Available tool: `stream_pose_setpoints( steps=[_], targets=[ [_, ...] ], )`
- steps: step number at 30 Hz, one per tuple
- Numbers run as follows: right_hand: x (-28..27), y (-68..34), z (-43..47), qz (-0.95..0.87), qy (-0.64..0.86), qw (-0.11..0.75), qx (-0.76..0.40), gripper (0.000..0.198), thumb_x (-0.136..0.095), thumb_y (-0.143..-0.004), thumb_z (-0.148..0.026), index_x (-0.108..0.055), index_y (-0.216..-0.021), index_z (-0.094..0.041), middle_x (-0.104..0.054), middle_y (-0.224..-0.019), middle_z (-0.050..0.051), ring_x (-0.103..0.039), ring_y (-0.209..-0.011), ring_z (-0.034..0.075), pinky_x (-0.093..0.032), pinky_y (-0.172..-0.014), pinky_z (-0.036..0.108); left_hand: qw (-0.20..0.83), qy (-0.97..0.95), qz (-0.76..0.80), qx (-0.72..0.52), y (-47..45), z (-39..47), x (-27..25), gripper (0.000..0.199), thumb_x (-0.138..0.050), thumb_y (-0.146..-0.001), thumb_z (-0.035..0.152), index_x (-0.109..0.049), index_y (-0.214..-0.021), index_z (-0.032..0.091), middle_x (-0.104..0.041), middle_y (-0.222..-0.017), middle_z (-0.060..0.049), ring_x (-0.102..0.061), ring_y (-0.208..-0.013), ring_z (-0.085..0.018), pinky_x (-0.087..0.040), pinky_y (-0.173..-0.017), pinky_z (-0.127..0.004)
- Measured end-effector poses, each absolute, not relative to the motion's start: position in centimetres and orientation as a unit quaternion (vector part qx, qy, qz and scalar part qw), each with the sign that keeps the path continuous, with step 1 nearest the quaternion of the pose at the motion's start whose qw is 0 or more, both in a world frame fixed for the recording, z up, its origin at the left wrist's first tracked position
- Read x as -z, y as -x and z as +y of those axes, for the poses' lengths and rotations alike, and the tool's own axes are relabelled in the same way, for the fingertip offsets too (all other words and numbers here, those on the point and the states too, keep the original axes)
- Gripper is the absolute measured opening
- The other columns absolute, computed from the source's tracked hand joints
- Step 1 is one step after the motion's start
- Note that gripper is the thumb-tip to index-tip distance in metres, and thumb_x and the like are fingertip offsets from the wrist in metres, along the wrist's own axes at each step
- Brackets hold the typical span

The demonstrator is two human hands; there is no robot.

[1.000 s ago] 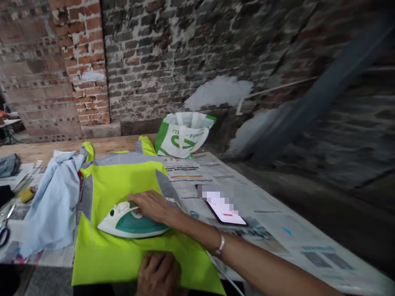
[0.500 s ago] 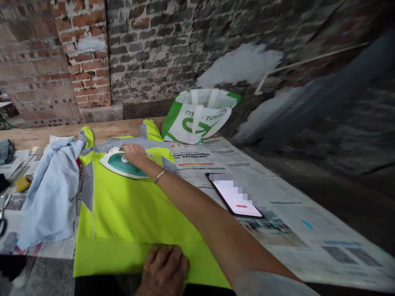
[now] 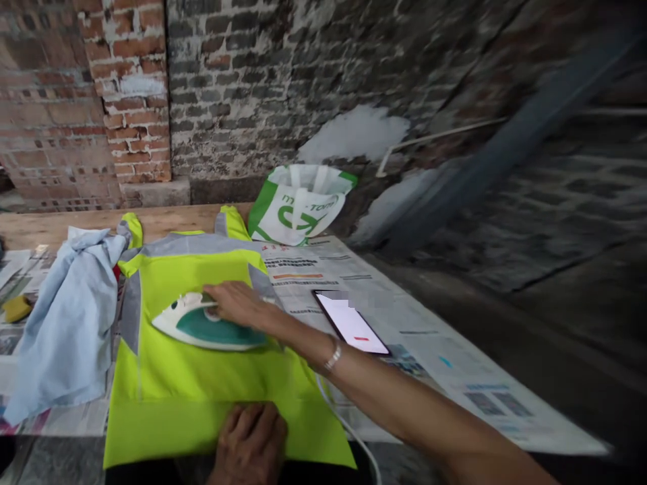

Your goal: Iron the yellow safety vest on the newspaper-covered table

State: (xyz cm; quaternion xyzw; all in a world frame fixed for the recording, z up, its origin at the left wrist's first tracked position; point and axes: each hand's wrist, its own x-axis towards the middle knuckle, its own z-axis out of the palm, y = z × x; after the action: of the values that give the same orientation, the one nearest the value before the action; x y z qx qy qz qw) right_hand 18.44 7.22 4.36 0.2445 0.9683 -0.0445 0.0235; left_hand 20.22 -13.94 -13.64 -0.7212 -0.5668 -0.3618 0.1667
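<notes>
A bright yellow high-visibility top (image 3: pixel 176 380) with grey bands lies spread over the table's front part. My right hand (image 3: pixel 235 303) is wrapped round the handle of a white and teal clothes iron (image 3: pixel 217 331), whose soleplate is against the middle of the top. The iron's tip points left, and its white cord (image 3: pixel 348 426) runs down beneath my forearm. At the bottom hem, my left hand (image 3: pixel 250 438) rests on the cloth with curled fingers; the fingertips are partly hidden.
Left of the top lies a light blue cloth garment (image 3: pixel 68 330), with a yellow block (image 3: pixel 17 308) beyond it. A phone (image 3: pixel 351 323) lies on newspaper (image 3: pixel 404 337) to the right. Behind stands a white and green bag (image 3: pixel 303 209) near the brick wall (image 3: pixel 242 87).
My right hand has drawn the iron down the top, from near the grey band to the middle. My left hand stays at the hem. The view has shifted slightly.
</notes>
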Motion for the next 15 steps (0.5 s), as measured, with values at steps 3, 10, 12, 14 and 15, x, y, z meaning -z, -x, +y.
stream_pose_setpoints(
  steps=[3,10,12,14,15],
  targets=[
    [-4.1,-21.8,4.3,0.97,-0.227,0.045,0.074,0.024,-0.064,-0.095,-0.03,-0.073,-0.116,-0.023,-0.081,-0.102,0.009,-0.075,-0.098,0.027,-0.043,-0.073,0.029,0.173,0.72,-0.572,0.354,-20.2,-13.7,13.9,0.031,-0.048,-0.105,0.032,-0.069,-0.124,0.02,-0.078,-0.118,-0.007,-0.069,-0.106,-0.02,-0.056,-0.096,-0.033],
    [-4.3,-23.6,4.1,0.972,-0.221,0.036,0.075,0.023,-0.059,-0.098,-0.024,-0.071,-0.118,-0.024,-0.08,-0.112,0.01,-0.074,-0.104,0.027,-0.045,-0.08,0.03,0.199,0.712,-0.559,0.375,-19.5,-13.6,13.3,0.029,-0.05,-0.101,0.027,-0.069,-0.122,0.021,-0.079,-0.115,-0.006,-0.072,-0.102,-0.021,-0.059,-0.088,-0.034],
    [-4.2,-22.8,5.7,0.97,-0.231,0.029,0.067,0.023,-0.059,-0.098,-0.026,-0.071,-0.118,-0.025,-0.079,-0.115,0.009,-0.074,-0.107,0.028,-0.047,-0.082,0.031,0.203,0.724,-0.554,0.357,-19.3,-13.6,12.6,0.03,-0.048,-0.103,0.028,-0.069,-0.123,0.019,-0.08,-0.115,-0.006,-0.073,-0.102,-0.02,-0.059,-0.087,-0.033],
    [-4.0,-21.7,8.0,0.965,-0.254,0.018,0.058,0.025,-0.061,-0.098,-0.029,-0.071,-0.121,-0.025,-0.079,-0.117,0.01,-0.073,-0.108,0.029,-0.048,-0.083,0.033,0.211,0.735,-0.547,0.341,-19.3,-13.6,12.1,0.032,-0.046,-0.105,0.028,-0.068,-0.125,0.018,-0.08,-0.115,-0.006,-0.073,-0.104,-0.019,-0.059,-0.088,-0.032],
    [-3.9,-21.1,9.3,0.962,-0.267,0.011,0.051,0.027,-0.061,-0.098,-0.031,-0.07,-0.123,-0.025,-0.079,-0.118,0.01,-0.073,-0.108,0.03,-0.049,-0.084,0.033,0.217,0.735,-0.544,0.342,-19.4,-13.6,12.2,0.033,-0.045,-0.106,0.029,-0.069,-0.126,0.018,-0.08,-0.114,-0.006,-0.074,-0.104,-0.019,-0.059,-0.088,-0.032]
  ],
)
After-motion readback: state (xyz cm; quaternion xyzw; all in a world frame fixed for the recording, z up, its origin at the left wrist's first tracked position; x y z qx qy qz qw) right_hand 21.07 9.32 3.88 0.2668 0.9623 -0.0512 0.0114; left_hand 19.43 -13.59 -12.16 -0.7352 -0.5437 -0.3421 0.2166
